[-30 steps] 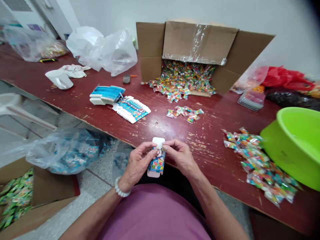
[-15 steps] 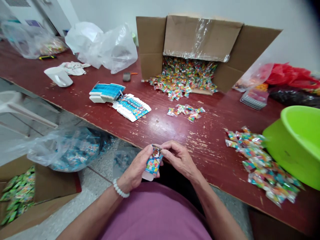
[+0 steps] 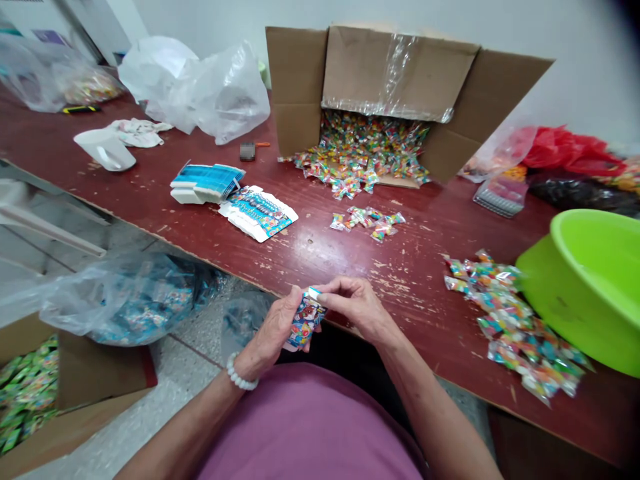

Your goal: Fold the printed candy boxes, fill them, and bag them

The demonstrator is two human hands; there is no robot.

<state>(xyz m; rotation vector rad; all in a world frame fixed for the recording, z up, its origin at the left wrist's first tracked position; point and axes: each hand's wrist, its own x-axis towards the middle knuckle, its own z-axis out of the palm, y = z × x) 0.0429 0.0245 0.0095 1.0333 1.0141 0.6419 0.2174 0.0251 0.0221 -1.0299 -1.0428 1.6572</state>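
My left hand (image 3: 273, 330) is wrapped round a small blue printed carton (image 3: 306, 321), held upright and tilted just off the table's front edge. At its top, the thumb and fingers of my right hand (image 3: 359, 308) pinch a flap, part of which shows white. Whether anything is inside the carton is hidden. On the table beyond lie a flattened printed carton (image 3: 260, 212) and, beside it, a stack of blue and white flattened cartons (image 3: 207, 181). A few wrapped candies (image 3: 367, 219) lie loose in front of my hands.
A big cardboard box (image 3: 400, 70) on its side spills wrapped candies onto the table (image 3: 200, 233). To the right, more candies (image 3: 510, 323) lie against a green basin (image 3: 550, 293). A white mug (image 3: 105, 150) and plastic bags (image 3: 225, 93) stand left. Below is a bag of blue packets (image 3: 150, 300).
A white flap now shows at the carton's top under my right fingers, and its lower white flap is no longer in sight. The whole view has shifted slightly.
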